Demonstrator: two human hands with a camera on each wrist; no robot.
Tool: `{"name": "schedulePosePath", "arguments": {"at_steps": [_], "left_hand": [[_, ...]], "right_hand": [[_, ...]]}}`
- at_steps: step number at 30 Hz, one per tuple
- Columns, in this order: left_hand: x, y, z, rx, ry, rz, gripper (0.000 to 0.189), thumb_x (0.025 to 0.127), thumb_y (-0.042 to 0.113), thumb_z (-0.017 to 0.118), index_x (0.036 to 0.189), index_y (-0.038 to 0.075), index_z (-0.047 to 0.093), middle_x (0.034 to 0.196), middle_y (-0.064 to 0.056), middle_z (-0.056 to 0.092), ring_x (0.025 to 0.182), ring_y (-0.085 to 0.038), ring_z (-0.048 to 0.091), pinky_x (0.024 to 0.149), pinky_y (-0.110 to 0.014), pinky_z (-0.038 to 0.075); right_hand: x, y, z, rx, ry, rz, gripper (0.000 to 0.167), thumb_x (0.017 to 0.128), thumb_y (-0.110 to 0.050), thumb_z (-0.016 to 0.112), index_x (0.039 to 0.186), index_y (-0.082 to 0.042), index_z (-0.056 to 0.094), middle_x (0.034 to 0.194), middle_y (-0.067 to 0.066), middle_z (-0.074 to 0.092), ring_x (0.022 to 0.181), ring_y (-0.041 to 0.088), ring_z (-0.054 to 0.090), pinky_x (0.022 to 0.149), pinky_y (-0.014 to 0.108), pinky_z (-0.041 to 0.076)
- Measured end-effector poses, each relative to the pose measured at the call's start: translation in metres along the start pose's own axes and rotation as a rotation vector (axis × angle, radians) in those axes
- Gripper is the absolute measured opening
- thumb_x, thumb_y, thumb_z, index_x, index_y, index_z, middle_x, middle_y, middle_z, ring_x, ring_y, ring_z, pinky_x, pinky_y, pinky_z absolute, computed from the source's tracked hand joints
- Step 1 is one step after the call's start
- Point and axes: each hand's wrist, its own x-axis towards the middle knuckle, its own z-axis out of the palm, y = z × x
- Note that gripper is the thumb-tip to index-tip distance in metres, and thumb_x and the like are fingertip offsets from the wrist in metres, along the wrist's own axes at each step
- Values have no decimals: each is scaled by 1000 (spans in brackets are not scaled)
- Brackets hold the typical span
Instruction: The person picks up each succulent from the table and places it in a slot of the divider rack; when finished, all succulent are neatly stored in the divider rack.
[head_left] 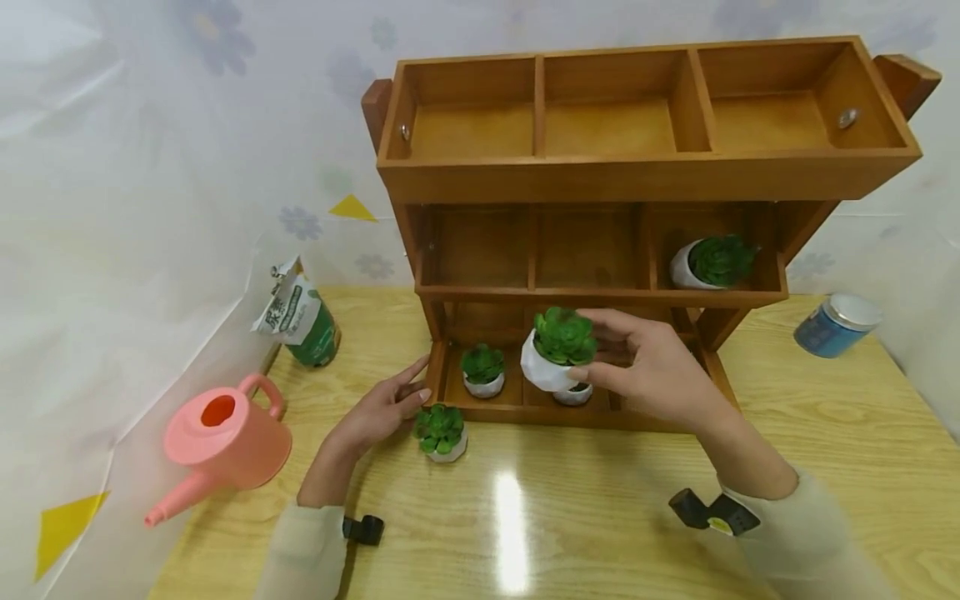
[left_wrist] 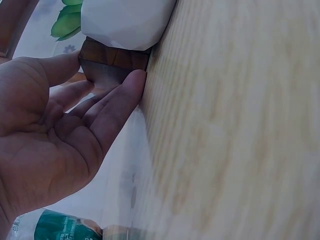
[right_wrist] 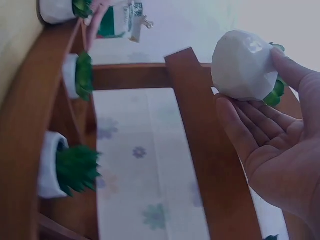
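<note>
My right hand [head_left: 660, 367] holds a potted succulent [head_left: 551, 358] by its white faceted pot, in front of the lowest tier of a wooden shelf [head_left: 648, 177]. In the right wrist view the thumb and fingers pinch that pot [right_wrist: 242, 65]. My left hand [head_left: 378, 411] grips the left front corner of the lowest tier, thumb and fingers on either side of the wood [left_wrist: 112, 60]. Just beside it on the table stands another succulent [head_left: 441, 432]. On the lowest tier sit a succulent [head_left: 483, 371] at left and one [head_left: 573, 394] partly hidden behind the held pot.
One more succulent [head_left: 712, 261] leans in the middle tier's right compartment. To the left are a pink watering can [head_left: 232, 442] and a green-white bag [head_left: 303, 325] closed with a clip. A blue jar [head_left: 836, 325] with a silver lid stands right of the shelf.
</note>
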Motion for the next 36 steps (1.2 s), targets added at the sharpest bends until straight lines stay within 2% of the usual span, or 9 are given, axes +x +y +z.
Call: {"name": "schedulePosePath", "arguments": {"at_steps": [3,11,21,24,28,30,32,35,36], "left_hand": [[0,-1,0,-5,7,-12,62,109,27,48,162,39,17,164,-19,31,148,-37,39,109,-53,47],[1,-2,0,18,3,11,62,110,28,47,163,36,17,165,-19,30,148,-37,39,107,-52,49],[1,-3,0,10,6,11,62,109,27,48,163,35,18,165,-19,30,147,-37,40,106,-51,50],[1,-3,1,6,6,8,62,110,27,48,163,35,18,165,-19,30,148,-37,39,106,-50,50],[2,-3,2,-1,1,6,62,110,28,48,163,36,17,165,-19,29,148,-36,39,106,-50,49],[1,-2,2,-3,2,6,62,110,28,48,163,36,17,165,-19,29,148,-36,39,107,-51,49],[1,-1,3,0,4,5,62,110,27,47,163,36,17,165,-19,28,148,-36,38,107,-51,48],[0,0,2,-1,15,4,62,110,27,48,162,37,17,165,-17,29,149,-35,38,108,-51,48],[0,0,2,-2,16,4,61,110,28,47,162,37,17,165,-17,29,149,-34,38,108,-51,48]], "right_hand": [[2,-4,-9,-21,31,3,54,91,-28,79,141,-20,60,120,-1,73,103,2,71,82,20,57],[10,-8,-30,-45,113,-65,55,90,-14,79,141,-14,60,116,11,75,96,-9,68,77,12,55],[26,-10,-49,-165,160,58,56,92,-33,77,143,-21,59,118,8,75,93,-16,63,75,9,52],[32,-11,-52,-192,176,56,57,91,-38,76,143,-21,59,120,8,75,95,-12,65,75,8,50],[40,-11,-55,-218,213,32,60,91,-41,76,144,-20,59,123,9,73,105,13,72,76,5,47],[43,-11,-55,-227,222,34,63,91,-43,76,146,-20,56,127,9,71,111,23,72,82,13,53],[47,-9,-55,-225,221,48,68,92,-45,74,150,-18,52,132,12,68,116,30,69,90,28,58],[50,-6,-54,-229,232,62,72,93,-45,73,153,-15,47,136,17,65,119,35,67,95,53,54],[51,-5,-53,-231,239,64,74,93,-45,73,154,-14,46,136,19,65,119,37,66,95,56,53]]}}
